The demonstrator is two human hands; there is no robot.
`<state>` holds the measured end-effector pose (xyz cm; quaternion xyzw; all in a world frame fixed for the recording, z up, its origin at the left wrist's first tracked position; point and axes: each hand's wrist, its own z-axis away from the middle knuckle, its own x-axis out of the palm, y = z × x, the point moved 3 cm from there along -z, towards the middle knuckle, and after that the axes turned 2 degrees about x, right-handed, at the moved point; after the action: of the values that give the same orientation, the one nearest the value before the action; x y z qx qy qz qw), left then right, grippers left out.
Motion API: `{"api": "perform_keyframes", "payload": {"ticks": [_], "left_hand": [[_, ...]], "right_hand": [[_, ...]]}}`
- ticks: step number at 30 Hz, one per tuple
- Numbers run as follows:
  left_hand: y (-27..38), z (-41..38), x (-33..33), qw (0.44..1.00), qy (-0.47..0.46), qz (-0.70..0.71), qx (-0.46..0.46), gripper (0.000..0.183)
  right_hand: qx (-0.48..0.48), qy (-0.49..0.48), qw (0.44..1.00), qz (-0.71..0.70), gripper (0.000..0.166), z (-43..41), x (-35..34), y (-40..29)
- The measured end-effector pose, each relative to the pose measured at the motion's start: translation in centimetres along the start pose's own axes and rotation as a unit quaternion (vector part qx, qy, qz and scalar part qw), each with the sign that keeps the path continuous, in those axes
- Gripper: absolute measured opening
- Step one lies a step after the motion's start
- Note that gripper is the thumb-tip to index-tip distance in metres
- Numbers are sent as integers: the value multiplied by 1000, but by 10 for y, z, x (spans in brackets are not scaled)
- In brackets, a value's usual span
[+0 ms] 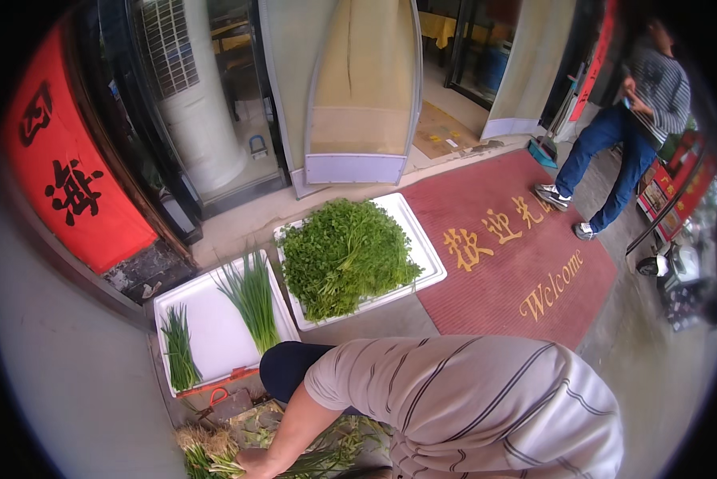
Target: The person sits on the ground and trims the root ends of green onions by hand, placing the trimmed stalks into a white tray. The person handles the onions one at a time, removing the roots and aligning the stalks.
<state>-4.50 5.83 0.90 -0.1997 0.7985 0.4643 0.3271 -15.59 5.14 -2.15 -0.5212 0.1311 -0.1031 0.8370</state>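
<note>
My right hand [256, 462] is at the bottom edge, its fingers closed around the pale stems of rooted scallions [223, 460]. More scallions with brown, tangled roots lie right beside it. My left hand is out of view. Loose leaves and trimmings [346, 440] cover the ground past my forearm. Orange-handled scissors [219, 396] lie just above the roots, by a grey block [231, 406]. Beyond them, a white foam tray [211, 335] holds a small green bunch [180, 353] on its left and a taller scallion bunch [253, 302] on its right.
A second foam tray [427, 272] bears a heap of leafy herbs [346, 257]. To its right lies a red doormat [496, 287] with writing. A person [628, 120] stands at the mat's far edge, near a teal dustpan [541, 153]. Door curtains [361, 120] hang behind.
</note>
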Motion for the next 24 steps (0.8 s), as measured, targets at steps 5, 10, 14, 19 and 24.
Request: {"api": "perform_keyframes", "payload": {"ticks": [5, 10, 14, 19, 24], "left_hand": [[-80, -18, 19, 991, -123, 55, -24, 24], [-24, -15, 24, 843, -147, 401, -326, 7], [-38, -21, -6, 813, -147, 464, -320, 8], [-58, -6, -18, 775, -135, 516, -340, 14], [-54, -7, -19, 764, -144, 516, -359, 20]], "right_hand": [[-80, -17, 990, 114, 43, -22, 17, -13], [-1, -142, 990, 14, 35, -24, -27, -2], [56, -268, 960, -50, 28, -35, -4, -9], [64, -372, 919, -110, 39, -18, 0, -15], [95, -382, 917, -67, 37, -23, -18, -16]]}}
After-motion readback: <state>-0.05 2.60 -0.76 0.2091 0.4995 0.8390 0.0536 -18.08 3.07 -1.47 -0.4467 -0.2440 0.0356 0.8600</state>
